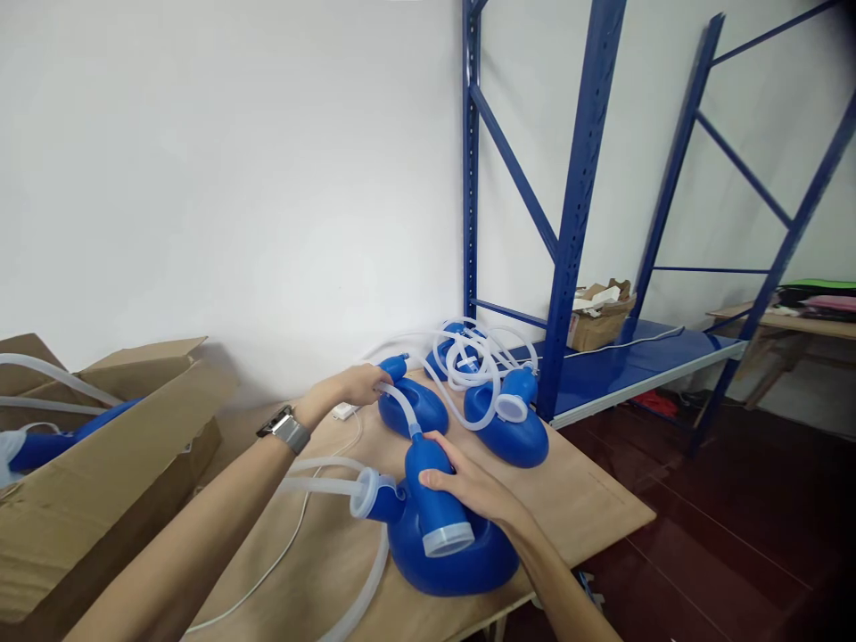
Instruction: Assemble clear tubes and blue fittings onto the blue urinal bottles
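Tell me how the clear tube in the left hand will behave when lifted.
Probably floppy: the clear tube droops in a curve from the left hand to the blue cup under the right hand. Likely light, being thin and hollow. It may tug the cup, since it joins it.

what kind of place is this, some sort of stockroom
Probably a storeroom or small packing workshop: blue steel racking along the white wall, an open cardboard box, and identical blue plastic containers with tubing laid out on a plywood table.
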### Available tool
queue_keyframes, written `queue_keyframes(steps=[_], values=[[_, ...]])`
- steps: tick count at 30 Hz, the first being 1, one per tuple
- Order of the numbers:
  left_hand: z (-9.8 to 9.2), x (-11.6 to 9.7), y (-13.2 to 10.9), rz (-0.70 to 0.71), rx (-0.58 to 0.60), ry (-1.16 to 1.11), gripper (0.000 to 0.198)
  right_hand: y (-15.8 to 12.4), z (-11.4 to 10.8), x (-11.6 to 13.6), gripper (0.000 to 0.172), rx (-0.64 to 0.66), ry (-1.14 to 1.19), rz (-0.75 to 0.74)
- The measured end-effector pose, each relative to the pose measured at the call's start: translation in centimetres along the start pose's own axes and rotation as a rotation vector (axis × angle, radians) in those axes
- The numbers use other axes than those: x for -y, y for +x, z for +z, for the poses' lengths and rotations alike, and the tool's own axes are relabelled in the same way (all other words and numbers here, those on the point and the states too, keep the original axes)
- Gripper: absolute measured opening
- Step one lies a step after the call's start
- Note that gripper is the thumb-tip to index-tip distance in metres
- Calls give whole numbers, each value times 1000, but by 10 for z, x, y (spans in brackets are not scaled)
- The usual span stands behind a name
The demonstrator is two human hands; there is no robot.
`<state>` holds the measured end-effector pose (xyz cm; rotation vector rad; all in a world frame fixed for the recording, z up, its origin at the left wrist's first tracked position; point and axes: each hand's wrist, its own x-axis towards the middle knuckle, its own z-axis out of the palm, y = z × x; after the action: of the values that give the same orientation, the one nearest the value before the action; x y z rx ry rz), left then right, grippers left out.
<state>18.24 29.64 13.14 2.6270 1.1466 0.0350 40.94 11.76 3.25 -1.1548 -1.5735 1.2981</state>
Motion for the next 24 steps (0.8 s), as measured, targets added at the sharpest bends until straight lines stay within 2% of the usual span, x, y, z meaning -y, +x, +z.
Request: queue_keyframes(steps=[4, 11, 14, 16, 18, 20, 22, 24], values=[[5, -23, -3, 98, 39, 25, 55, -1, 0, 0, 71, -3, -29, 31], [0, -59, -23, 175, 208, -77, 71, 1, 0, -2, 74, 8, 12, 49], [5, -85, -29, 218, 295, -196, 73, 3, 0, -4, 81, 1, 13, 47], [6, -101, -37, 281, 319, -318, 66, 3, 0, -4, 86, -16, -11, 35], [4, -113, -50, 359, 266, -402, 54, 2, 0, -3, 87, -20, -27, 9], [0, -114, -66, 371, 142, -415, 39, 0, 0, -2, 85, -9, -21, -2], [0, -105, -81, 259, -9, -365, 28, -1, 0, -1, 83, -4, -7, 18], [6, -87, -91, 68, -100, -302, 35, -2, -1, -1, 82, 4, -5, 48]])
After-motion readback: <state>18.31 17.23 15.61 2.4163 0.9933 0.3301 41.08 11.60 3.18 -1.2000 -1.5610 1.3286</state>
